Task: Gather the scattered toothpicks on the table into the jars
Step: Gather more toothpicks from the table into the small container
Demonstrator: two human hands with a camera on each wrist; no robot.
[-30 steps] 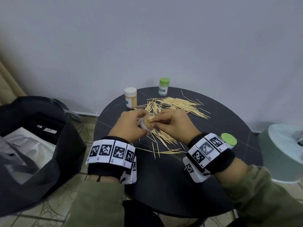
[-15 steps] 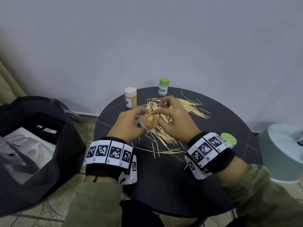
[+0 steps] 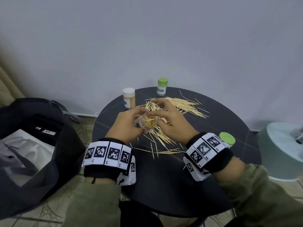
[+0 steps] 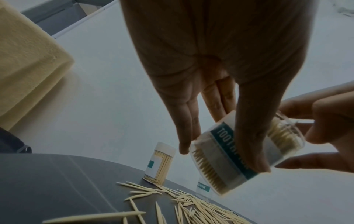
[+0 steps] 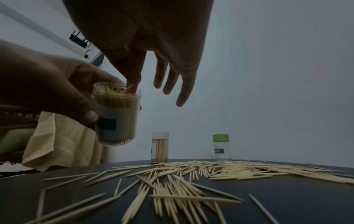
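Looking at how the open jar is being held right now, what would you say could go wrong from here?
1. The open jar is tilted in the left hand above the table; tipped further, its toothpicks might spill.
2. It looks nearly full, so what the right hand adds may jam or stick out.
3. A wrist could brush the loose toothpicks or the green lid off the edge.

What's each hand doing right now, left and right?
Left hand: grips the open toothpick jar, tilted above the table.
Right hand: fingers spread, holds nothing; index fingertip at the jar's mouth.

Left hand [image 4: 220,72] around tilted toothpick jar [image 4: 247,153]
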